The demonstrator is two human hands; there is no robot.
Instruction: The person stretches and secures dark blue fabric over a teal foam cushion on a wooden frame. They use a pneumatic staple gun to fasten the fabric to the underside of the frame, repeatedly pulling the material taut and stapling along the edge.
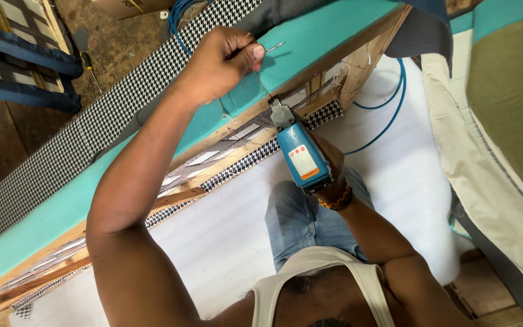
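The right hand (328,158) is closed around the grip of a blue pneumatic staple gun (298,151) with a grey metal nose. The nose presses up against the pale wooden frame rail (334,66) of an upholstered piece, just below a thick slab of teal foam padding (310,36). On the gun's flat blue side sits a rectangular label, white above with an orange band at its lower end. A thin blue air hose (388,115) curves from behind the frame across the white sheet of wadding (225,236) that lies under the person's knees.

The left hand (222,60) rests on the teal foam, fingers pinched together on a small thin silvery metal piece (272,46) that pokes out past the thumb. Beyond the foam runs a long strip of black-and-white houndstooth fabric (92,130), and the same fabric edges the frame's lower side. A beaded orange bracelet (336,201) circles the right wrist.
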